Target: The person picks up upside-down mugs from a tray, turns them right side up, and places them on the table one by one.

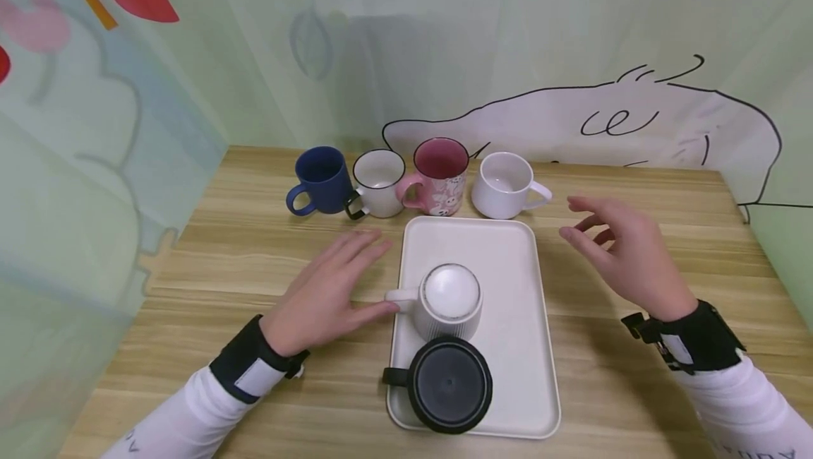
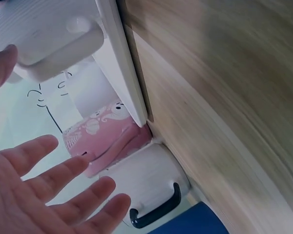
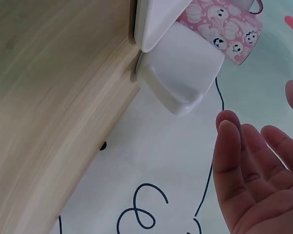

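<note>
Upside down on the white tray (image 1: 508, 346) stand a white ribbed mug (image 1: 449, 296) and, nearer me, a black mug (image 1: 449, 385); both handles point left. My left hand (image 1: 330, 289) is spread beside the tray, its thumb tip right at the ribbed mug's handle (image 2: 63, 53). On the right, my right hand (image 1: 629, 247) hovers with relaxed fingers and nothing in them. Nearest to it is the plain white mug (image 1: 502, 187), upright behind the tray with its handle to the right.
Left of the plain white mug, a pink patterned mug (image 1: 440, 180), a white mug with a black rim and handle (image 1: 379, 183) and a blue mug (image 1: 324, 180) stand upright in a row. Printed cloth (image 1: 444, 42) hangs behind the wooden table (image 1: 254, 254).
</note>
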Motion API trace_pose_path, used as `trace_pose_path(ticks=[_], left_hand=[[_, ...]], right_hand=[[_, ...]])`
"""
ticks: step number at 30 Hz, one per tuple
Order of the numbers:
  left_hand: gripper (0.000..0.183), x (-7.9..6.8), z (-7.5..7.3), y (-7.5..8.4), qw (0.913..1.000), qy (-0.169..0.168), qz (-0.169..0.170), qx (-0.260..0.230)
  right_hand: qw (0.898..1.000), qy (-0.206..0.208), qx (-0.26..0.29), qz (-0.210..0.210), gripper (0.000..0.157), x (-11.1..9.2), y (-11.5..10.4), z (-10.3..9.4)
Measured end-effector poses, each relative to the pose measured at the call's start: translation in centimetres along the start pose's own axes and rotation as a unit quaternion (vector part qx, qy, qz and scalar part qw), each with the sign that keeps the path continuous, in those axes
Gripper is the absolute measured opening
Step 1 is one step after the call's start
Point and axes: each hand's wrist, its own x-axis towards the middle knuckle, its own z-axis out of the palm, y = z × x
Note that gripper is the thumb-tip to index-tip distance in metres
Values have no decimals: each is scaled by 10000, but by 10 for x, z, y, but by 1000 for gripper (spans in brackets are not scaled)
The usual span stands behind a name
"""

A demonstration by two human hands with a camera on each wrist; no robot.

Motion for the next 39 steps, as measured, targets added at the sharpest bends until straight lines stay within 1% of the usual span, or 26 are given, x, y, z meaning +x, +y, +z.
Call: trace_pose_path(ticks=[4, 12, 17, 20, 24, 30, 37, 39], left_hand=[[82, 3, 1, 3, 9999, -14, 85, -116], [69, 7, 6, 10, 9986, 114, 380, -336], [62, 10, 8, 13, 9977, 184, 500, -413], [58, 11, 9, 15, 9974, 198, 540, -439], [54, 12, 10, 17, 9972, 202, 556, -460], [43, 12, 9, 21, 9970, 68, 486, -591], [26, 11, 10, 26, 9956, -45, 526, -779], [23, 11, 11, 26, 9951, -63, 527, -834]], right_hand=[[9997, -1, -164, -202, 50, -12, -5, -2], [9970, -150, -362, -663, 56, -36, -11, 0], [9930, -274, -455, -1051, 62, -48, -12, 4], [9897, -412, -622, -1218, 64, -53, -12, 6], [9864, -673, -828, -1252, 64, -59, -12, 9], [9841, -944, -915, -1192, 64, -67, -10, 14], [9810, -974, -1069, -1297, 61, -75, -9, 19], [9808, -1011, -1089, -1265, 61, -77, -8, 20]])
